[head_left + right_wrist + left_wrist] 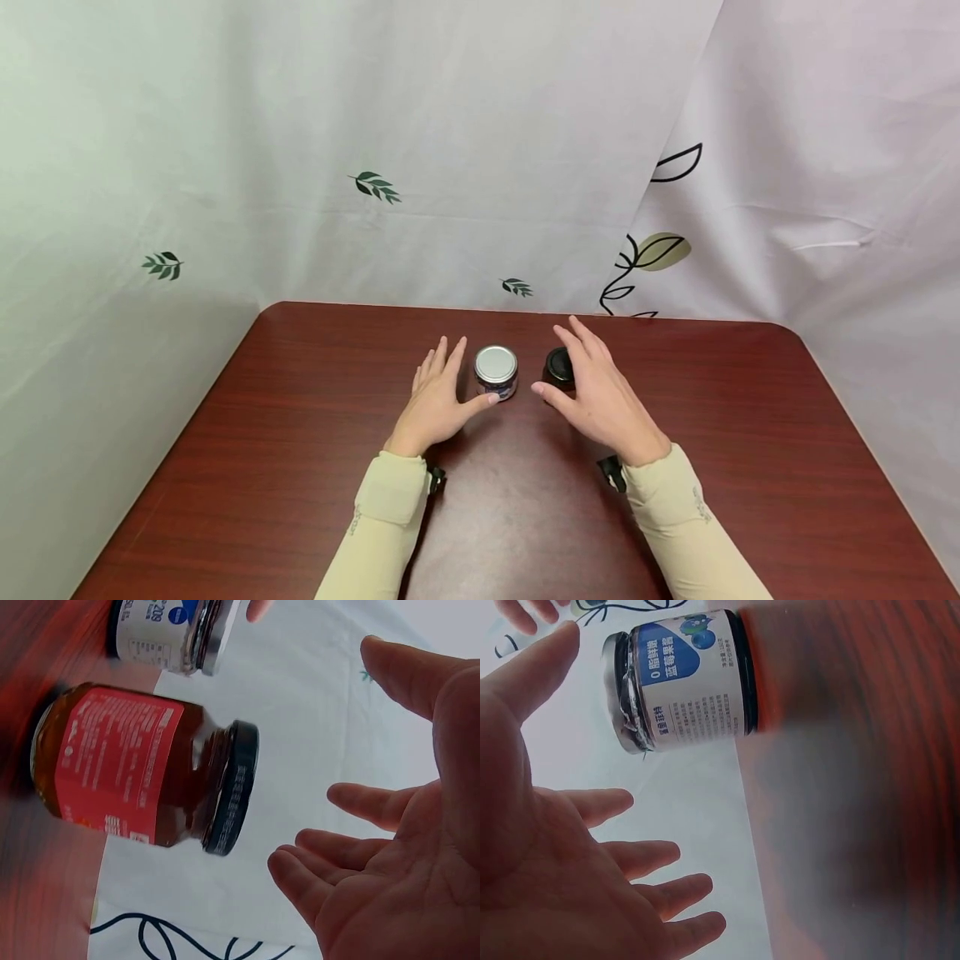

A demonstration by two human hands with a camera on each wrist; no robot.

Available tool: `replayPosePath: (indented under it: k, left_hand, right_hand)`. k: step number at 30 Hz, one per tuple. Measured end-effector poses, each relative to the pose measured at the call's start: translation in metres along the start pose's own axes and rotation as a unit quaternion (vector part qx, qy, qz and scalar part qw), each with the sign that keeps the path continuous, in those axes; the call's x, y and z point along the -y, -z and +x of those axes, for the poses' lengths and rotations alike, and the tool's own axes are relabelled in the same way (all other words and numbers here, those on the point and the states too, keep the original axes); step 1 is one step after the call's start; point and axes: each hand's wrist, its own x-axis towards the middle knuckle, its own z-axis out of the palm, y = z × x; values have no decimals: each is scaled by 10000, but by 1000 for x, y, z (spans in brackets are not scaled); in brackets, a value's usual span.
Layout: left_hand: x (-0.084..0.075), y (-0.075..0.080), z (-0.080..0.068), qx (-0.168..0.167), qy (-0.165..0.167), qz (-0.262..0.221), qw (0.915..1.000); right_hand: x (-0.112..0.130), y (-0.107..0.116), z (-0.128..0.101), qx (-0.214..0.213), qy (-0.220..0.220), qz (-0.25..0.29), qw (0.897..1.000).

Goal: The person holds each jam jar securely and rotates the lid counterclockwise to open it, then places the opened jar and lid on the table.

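Note:
Two small jars stand side by side on the dark red table [300, 500]. The left jar [496, 372] has a silver lid and a white and blue label [686, 682]. My left hand [456, 382] is open just left of it, palm [532, 795] facing the jar, with a small gap at the thumb. The right jar [558, 365] has a black lid, amber contents and a red label [120, 765]. My right hand [579, 377] is open beside it on the right, fingers spread [390, 825], not touching it.
A white curtain with leaf prints [375, 187] hangs close behind the table's far edge and along both sides. The table's rounded corners [273, 310] lie at the back left and back right. Bare wood spreads around the jars.

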Motion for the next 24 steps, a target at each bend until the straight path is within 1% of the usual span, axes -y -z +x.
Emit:
replayPosePath:
  k: [15, 24]
  left_hand:
    - [-2, -7, 2, -24, -8, -53, 10000]
    - [-4, -11, 3, 22, 63, -204, 9998]
  right_hand:
    - [12, -13, 7, 174, 165, 24, 9997]
    - [15, -23, 11, 103, 370, -34, 9993]
